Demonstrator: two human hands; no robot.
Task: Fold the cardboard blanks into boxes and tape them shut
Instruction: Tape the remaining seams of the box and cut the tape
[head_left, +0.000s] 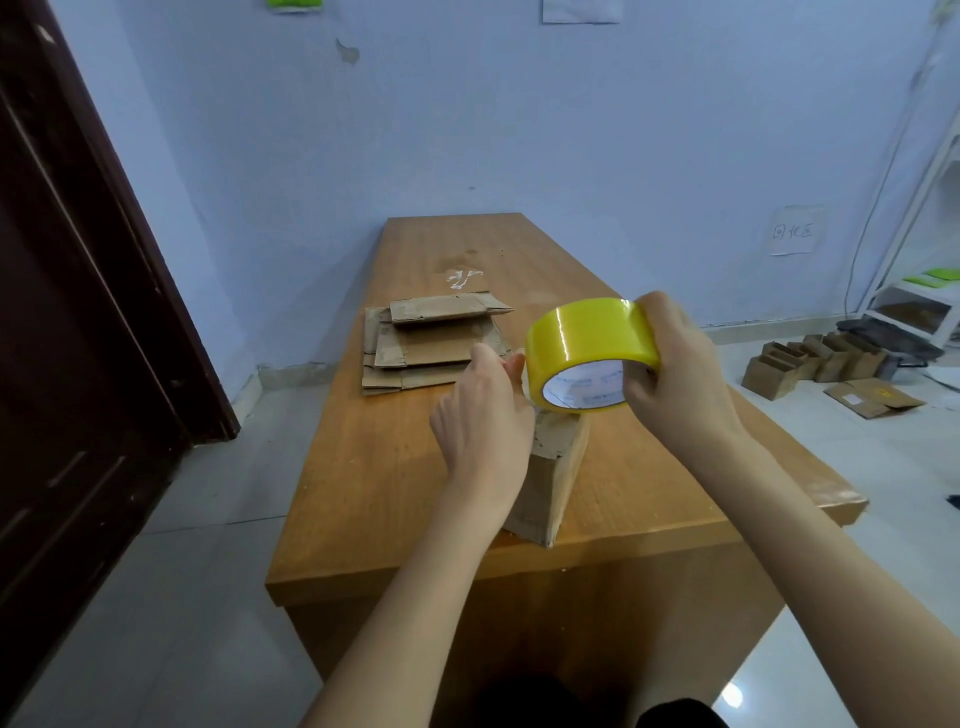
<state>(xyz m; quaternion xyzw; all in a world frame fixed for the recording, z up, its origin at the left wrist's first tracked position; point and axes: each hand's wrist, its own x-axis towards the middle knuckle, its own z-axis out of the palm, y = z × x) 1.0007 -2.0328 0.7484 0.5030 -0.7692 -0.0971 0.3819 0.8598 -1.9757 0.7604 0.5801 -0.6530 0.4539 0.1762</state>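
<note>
- Centrally, a long orange-brown wooden tabletop (649, 467) with a smooth, faintly stained grain runs away toward a pale blue painted wall (571, 130).
- At the left of the frame stands a dark brown panelled door (78, 312); glossy pale floor tiles (156, 597) surround the tabletop.
- At the right edge, small folded brown cardboard boxes (815, 358) sit on the floor beside a white shelf frame (914, 218).
- Toward the far end of the tabletop lies a stack of flat, creased brown cardboard blanks (431, 343).
- Near the front edge stands a folded brown cardboard box (553, 478), partly hidden by the left forearm.
- Above it, the right hand (675, 374) grips a glossy yellow tape roll (587, 348) with a white printed core.
- Just left of the roll, the left hand (483, 415) pinches at its edge; the strip itself is too faint to see.
</note>
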